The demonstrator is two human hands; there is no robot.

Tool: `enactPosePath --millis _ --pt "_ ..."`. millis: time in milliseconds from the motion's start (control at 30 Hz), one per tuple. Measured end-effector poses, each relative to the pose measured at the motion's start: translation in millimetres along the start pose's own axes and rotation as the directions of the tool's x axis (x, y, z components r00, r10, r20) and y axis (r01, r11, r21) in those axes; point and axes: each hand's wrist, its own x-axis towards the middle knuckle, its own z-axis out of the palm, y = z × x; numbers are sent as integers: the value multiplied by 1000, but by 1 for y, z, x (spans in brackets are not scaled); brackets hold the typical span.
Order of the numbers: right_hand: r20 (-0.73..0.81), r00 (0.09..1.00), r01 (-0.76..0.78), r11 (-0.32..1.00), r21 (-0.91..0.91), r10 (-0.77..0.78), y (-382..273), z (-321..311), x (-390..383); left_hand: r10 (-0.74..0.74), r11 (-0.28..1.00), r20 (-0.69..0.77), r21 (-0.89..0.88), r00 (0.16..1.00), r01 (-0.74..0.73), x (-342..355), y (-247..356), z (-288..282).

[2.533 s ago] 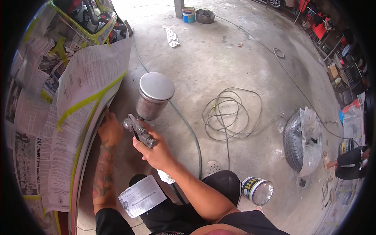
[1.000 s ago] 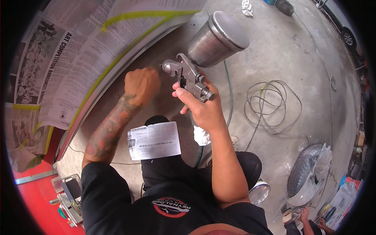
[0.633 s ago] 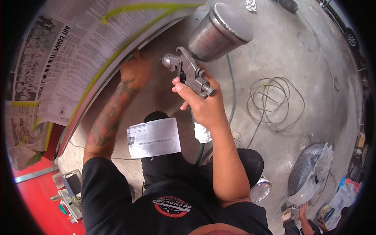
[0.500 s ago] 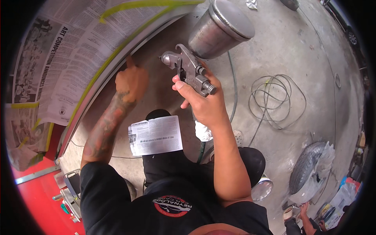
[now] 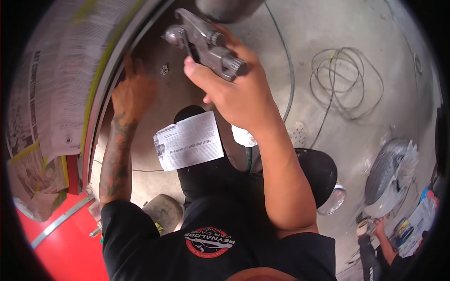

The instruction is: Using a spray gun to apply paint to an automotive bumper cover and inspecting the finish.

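My right hand (image 5: 243, 93) grips a metal spray gun (image 5: 204, 44), its thumb along the near side and its nozzle pointing left. The gun's grey cup (image 5: 228, 7) is cut off by the top edge of the view. My left hand (image 5: 133, 93), slightly blurred, holds nothing that I can see. Its index finger is stretched out close to the long edge (image 5: 108, 61) of a panel masked with newspaper (image 5: 51, 89) and yellow-green tape (image 5: 101, 70). A loose piece of newspaper (image 5: 190, 143) lies over my knee. Below the gun, something white and crumpled (image 5: 243, 136) sits around a dark hose.
A thin hose (image 5: 344, 110) lies coiled on the concrete floor at right, with another hose (image 5: 287, 61) nearer me. Farther right are a tire (image 5: 386, 171) partly under plastic and another person's arm (image 5: 384, 239). A red surface (image 5: 70, 243) fills the lower left.
The view has shifted. In it the spray gun and my right hand sit higher and farther left, the cup mostly out of sight. My left hand has moved left along the panel edge, its fingers straighter.
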Motion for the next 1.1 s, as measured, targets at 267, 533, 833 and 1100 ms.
enactPosePath --millis 267,533,833,1100 --pt "-6 1000 -8 998 62 9 -3 -4 -1 40 992 -99 -115 994 -51 -19 -18 14" --pt "-45 993 109 993 36 -107 9 -1 0 104 984 -189 -125 976 -129 -5 -29 14" --pt "-42 994 106 994 21 -105 10 -8 -6 131 935 -210 -299 969 -191 21 -22 17" --pt "-27 995 96 995 23 -95 7 -12 -9 44 943 -163 -320 986 -95 33 -10 13"
